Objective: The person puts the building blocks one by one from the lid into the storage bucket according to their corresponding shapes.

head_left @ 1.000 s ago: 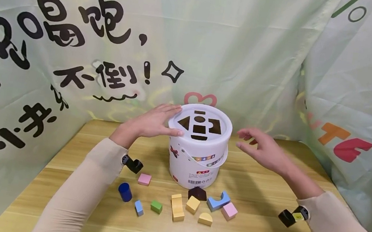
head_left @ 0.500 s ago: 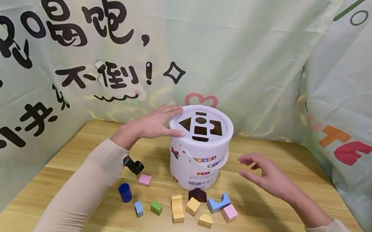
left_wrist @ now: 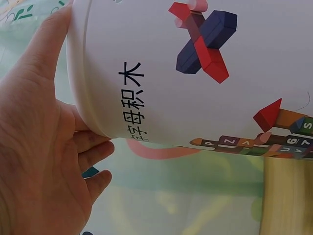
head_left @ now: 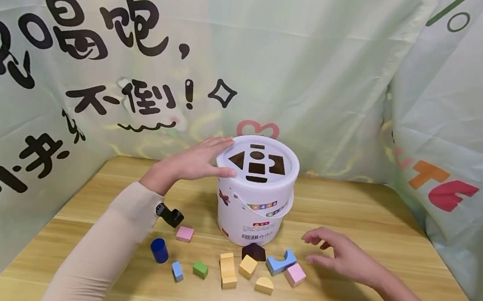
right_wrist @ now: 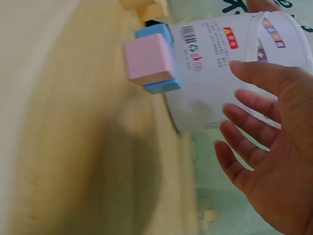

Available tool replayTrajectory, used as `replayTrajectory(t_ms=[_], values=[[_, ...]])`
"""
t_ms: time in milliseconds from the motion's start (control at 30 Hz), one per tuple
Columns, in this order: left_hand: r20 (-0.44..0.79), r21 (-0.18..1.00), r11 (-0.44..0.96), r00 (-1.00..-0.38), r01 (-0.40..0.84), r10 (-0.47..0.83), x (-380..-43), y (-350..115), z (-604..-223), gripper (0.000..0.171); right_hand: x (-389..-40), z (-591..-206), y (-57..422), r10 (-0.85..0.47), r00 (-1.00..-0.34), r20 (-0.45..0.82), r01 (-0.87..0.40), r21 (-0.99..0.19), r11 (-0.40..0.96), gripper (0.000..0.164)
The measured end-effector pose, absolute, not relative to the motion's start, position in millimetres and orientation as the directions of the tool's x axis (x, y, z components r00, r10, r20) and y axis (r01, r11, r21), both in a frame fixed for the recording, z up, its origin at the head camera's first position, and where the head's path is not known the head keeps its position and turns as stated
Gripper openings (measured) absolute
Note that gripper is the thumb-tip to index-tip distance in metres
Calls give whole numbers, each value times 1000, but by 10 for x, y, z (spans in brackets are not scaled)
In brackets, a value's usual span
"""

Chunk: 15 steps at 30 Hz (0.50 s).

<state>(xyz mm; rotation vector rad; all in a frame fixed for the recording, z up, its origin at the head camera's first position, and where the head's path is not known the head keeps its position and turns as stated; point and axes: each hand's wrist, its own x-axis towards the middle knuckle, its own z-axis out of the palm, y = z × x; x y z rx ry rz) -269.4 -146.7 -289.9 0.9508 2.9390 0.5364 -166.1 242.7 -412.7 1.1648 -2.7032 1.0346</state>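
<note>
A white bucket (head_left: 234, 214) with a printed side stands on the table, its lid (head_left: 238, 177) pierced by several shaped holes. My left hand (head_left: 197, 160) rests against the left of the lid's rim, thumb in front and fingers behind, all fairly straight. In the left wrist view, some fingertips stick out free past the rim. My right hand (head_left: 347, 259) hovers right of the bucket with loosely bent fingers, holding nothing. Nearest to it are a pink block (head_left: 296, 275) and a blue arch block (head_left: 281, 263), which the pink one partly hides in the right wrist view.
In front of the bucket lie a dark polygonal block (head_left: 253, 252), yellow blocks (head_left: 228, 270), a yellow half-round block (head_left: 264, 285), a green block (head_left: 200, 270), a small blue block (head_left: 177, 271), a blue cylinder (head_left: 159, 250) and another pink block (head_left: 184, 234). Printed cloth (head_left: 321, 80) hangs behind.
My right hand has come down from beside the lid to low over the table, near the pink and blue blocks. The left hand and the bucket have stayed in place.
</note>
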Motion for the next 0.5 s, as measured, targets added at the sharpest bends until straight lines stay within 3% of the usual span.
replayTrajectory(t_ms=[200,500], values=[[94,328,756,-816,567,571,-2681,-1467,-2881,96,-1589,-4264,2421,-678,-715,170,-603,-640,476,34],[95,328,757,-817,565,569,-2692,-1468,-2897,96,-1553,-4397,2381,-725,-670,161,-601,-690,403,32]])
